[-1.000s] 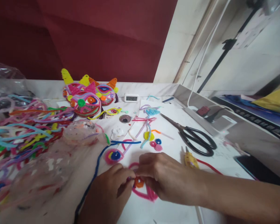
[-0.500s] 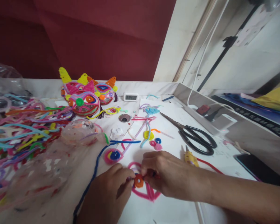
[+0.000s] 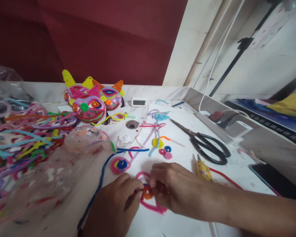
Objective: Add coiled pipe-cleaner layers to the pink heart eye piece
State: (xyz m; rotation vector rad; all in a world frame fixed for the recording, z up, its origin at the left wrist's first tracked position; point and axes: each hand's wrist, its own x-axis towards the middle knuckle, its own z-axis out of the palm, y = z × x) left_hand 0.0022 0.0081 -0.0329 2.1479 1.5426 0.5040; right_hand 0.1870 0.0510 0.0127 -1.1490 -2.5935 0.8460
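Observation:
Low in front of me, my left hand [image 3: 114, 202] and my right hand [image 3: 179, 187] meet around a small orange pipe-cleaner coil [image 3: 147, 192] with a pale bead at its centre. Thumb and forefinger of each hand are pinched at opposite sides of it, and a bit of dark blue shows along its upper edge. Around and beneath the coil, pink pipe cleaner [image 3: 151, 207] forms a bent outline, partly covered by my fingers. Just beyond my left hand lies a round pink piece [image 3: 119, 164] with a blue and yellow centre.
Black-handled scissors [image 3: 207, 144] and yellow-handled pliers [image 3: 203, 169] lie to the right, near a phone [image 3: 277, 179]. Loose pipe cleaners [image 3: 22, 141] and crumpled plastic [image 3: 44, 184] fill the left side. Decorated horned masks [image 3: 90, 108] and a small digital clock [image 3: 138, 102] stand at the back.
Both hands keep their pinch on the coil. My right hand has shifted slightly, and the pink outline has moved a little under it.

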